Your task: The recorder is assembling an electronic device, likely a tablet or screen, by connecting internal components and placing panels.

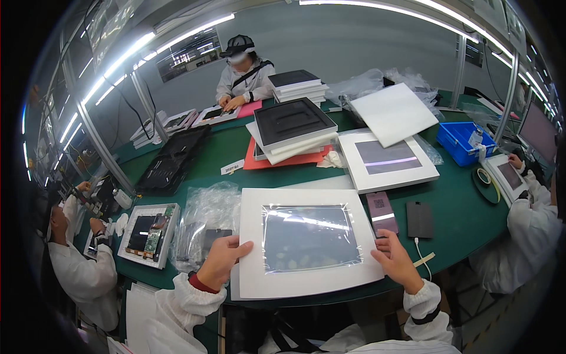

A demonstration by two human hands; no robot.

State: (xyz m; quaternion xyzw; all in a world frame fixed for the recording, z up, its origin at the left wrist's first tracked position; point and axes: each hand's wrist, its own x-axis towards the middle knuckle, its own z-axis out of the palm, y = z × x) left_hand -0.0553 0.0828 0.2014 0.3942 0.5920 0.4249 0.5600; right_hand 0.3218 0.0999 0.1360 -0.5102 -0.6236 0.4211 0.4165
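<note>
A white-framed screen panel (253, 218) is tilted up at the near edge of the green table, its glossy grey screen covered by clear, wrinkled film. My left hand (223, 261) grips the frame's left edge, thumb on the front face and fingers mostly hidden behind. On the right edge, my right hand (395, 257) pinches the frame with curled fingers. Clear plastic bags (206, 206) lie crumpled beside my left hand, with a small dark block among them. Beyond my right hand are a pinkish phone-like slab (382, 207) and a dark grey slab (419, 219) with a white cable.
Another white-framed panel (368, 180) lies behind, with a white foam sheet (395, 115) resting on it. Black trays and foam (298, 124) are stacked mid-table. An opened device with a green circuit board (153, 233) sits left. A blue basket (463, 147) stands right. Co-workers sit around the table.
</note>
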